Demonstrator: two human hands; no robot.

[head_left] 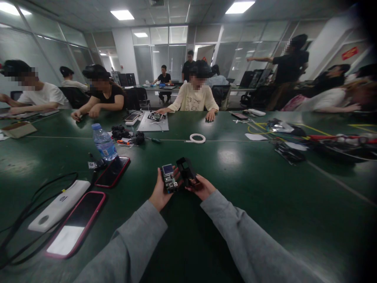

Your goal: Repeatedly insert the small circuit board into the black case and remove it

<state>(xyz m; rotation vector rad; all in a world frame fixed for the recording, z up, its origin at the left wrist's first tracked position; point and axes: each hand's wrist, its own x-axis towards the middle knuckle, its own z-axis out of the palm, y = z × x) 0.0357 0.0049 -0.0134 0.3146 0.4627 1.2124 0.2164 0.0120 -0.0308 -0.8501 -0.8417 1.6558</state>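
Note:
My left hand (160,191) grips a small circuit board (170,180) with a little display at its top end and bare components below. In my right hand (205,188) is a black plastic housing (186,171), tilted, with a rectangular opening in it. Board and housing are held close side by side above the green table (235,188); whether they touch I cannot tell. Some fingers of my left hand show behind the board, toward the housing. Both sleeves are grey.
Left of my hands lie a phone with a red edge (113,172), a pink-cased phone (77,224), a white device (60,205) with black cables, and a water bottle (104,142). Ahead sits a white coil (197,138). Tangled wires (282,127) lie right. A person (194,94) sits opposite.

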